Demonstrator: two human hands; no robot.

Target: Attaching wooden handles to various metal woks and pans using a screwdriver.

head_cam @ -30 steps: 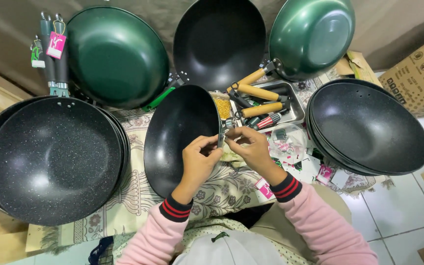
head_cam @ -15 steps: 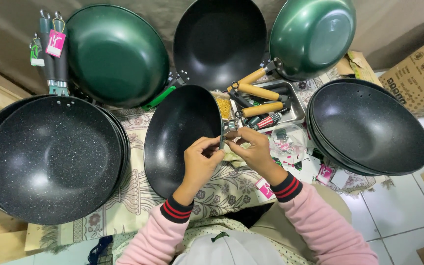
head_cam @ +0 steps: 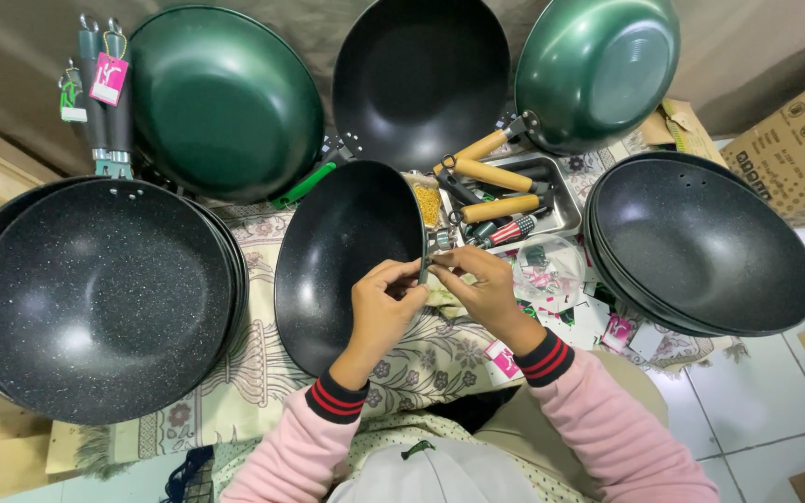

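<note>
At the centre of the patterned floral cloth (head_cam: 263, 363), a black non-stick wok pan without a handle (head_cam: 342, 261) lies tilted, its right rim held between both hands. Left hand (head_cam: 379, 307): fingers pinched together at the rim's edge, clenched on the rim or a small fitting there; which one, cannot tell. Right hand (head_cam: 482, 289): fingers curled close against the same spot, gripping a small metal part at the rim; the part itself is too small to make out. Both wrists in pink sleeves with red-and-black striped cuffs. Just beyond the hands, a shallow metal tray (head_cam: 566, 200) carrying wooden pan handles with metal ends (head_cam: 496, 177) and a striped-grip screwdriver (head_cam: 510, 230). Near the right hand, a clear plastic bag of small pieces (head_cam: 547, 265). Left of the pan, a stack of large black speckled woks (head_cam: 100, 298). Right, another stack of black speckled woks (head_cam: 701, 242). Far side, leaning upright: a green wok (head_cam: 221, 102), a black wok (head_cam: 421, 74), and a green wok shown from its underside (head_cam: 598, 70). A brown cardboard box (head_cam: 798, 140) at the far right, on white floor tiles (head_cam: 766, 401).
</note>
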